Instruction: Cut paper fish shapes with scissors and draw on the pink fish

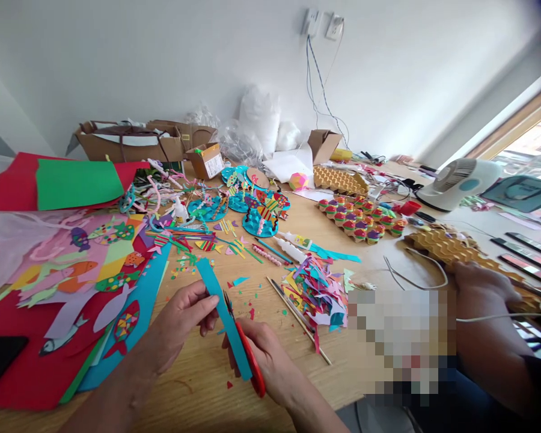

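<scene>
A long strip of turquoise paper (214,287) is pinched between the thumb and fingers of my left hand (193,308). My right hand (264,349) grips a pair of red-handled scissors (249,355). The dark blades point away from me and lie along the strip's right edge; whether they are cutting cannot be told. Below the blades, the strip's lower end hangs beside the red handle. Small red and blue paper scraps (251,313) lie on the wooden table (193,391) around my hands. A heap of coloured paper offcuts (320,288) sits right of the scissors.
Paper fish on coloured sheets (126,325) cover the left side. Turquoise discs with decorated fish (260,224) stand at the back, near glue bottles (291,248). Painted egg cartons (360,219) and a white fan (460,183) are right. Another person's arm (489,319) rests beside a bare carton.
</scene>
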`<state>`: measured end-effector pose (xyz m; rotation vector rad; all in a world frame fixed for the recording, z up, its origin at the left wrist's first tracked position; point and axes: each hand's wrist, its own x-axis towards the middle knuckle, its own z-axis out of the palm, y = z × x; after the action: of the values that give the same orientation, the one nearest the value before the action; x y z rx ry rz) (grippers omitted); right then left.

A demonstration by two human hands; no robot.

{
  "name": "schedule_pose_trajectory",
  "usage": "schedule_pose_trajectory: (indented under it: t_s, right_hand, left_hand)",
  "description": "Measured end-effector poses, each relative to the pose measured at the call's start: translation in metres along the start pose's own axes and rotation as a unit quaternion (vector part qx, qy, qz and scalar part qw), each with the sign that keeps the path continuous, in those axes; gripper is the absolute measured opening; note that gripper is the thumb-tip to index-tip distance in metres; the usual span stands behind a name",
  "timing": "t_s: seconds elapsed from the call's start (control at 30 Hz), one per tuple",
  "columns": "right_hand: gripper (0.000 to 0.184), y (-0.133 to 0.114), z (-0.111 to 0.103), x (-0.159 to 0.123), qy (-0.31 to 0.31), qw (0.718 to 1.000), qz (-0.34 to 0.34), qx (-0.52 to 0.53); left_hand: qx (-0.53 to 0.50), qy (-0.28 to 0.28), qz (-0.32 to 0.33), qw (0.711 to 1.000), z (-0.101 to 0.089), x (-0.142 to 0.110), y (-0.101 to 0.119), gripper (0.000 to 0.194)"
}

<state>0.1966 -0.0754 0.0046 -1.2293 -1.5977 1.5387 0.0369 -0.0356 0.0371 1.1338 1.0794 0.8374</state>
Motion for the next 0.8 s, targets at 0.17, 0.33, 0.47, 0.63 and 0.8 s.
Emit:
schedule_pose_trajectory:
  t_s: [0.17,0.33,0.47,0.63,0.8]
  right_hand:
    - [0.035,0.0008,0.0005,0.0011,-0.014,0.999,0.013,0.040]
    - [0.034,-0.0005,0.0003,0.0019,-0.010,0.998,0.023,0.063]
    - [0.036,-0.0016,0.0018,0.0018,-0.006,0.998,0.029,0.063]
    - [0.042,-0.0028,0.0021,0.0013,0.017,1.000,-0.001,0.009]
    - [0.046,-0.0031,0.0022,0.0025,0.032,0.999,-0.021,-0.014]
  left_hand:
    - [0.021,-0.014,0.000,1.000,0.0009,0.0014,-0.0020,0.020]
    - [0.024,-0.010,-0.007,1.000,0.0017,0.0019,-0.0059,0.017]
    - [0.022,-0.010,-0.009,1.000,0.0020,0.0027,-0.0085,0.018]
    - [0.005,-0.011,-0.017,1.000,0.0024,0.0036,-0.0089,0.017]
    - [-0.006,-0.022,-0.021,1.000,0.0029,0.0030,-0.0095,0.020]
